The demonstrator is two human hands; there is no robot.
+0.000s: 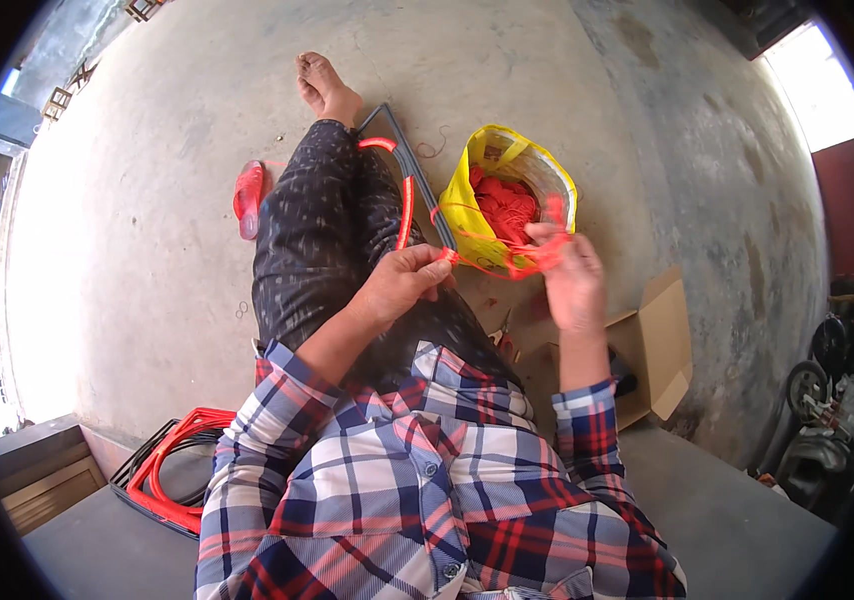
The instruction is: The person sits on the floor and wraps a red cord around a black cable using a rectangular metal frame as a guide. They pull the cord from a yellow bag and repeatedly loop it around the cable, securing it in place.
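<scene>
A dark, narrow frame (415, 165) lies along my bent leg, with red strips along part of its length. My left hand (399, 287) pinches its near corner, where red cord is wound round it. From that corner, red cord (527, 264) runs to my right hand (577, 285), raised to the right with its fingers closed round a loose bunch of the strand. Motion blurs part of this bunch. Just beyond my right hand, a yellow bag (461, 207) stands open with a tangled heap of red cord (503, 206) inside.
Scissors-like tools (504, 338) lie by my thigh, partly hidden. An open cardboard box (663, 345) stands at right. Red and black frames (162, 480) rest on the grey bench (97, 535) at left. A red sandal (249, 200) lies on the floor; machinery (827, 440) stands far right.
</scene>
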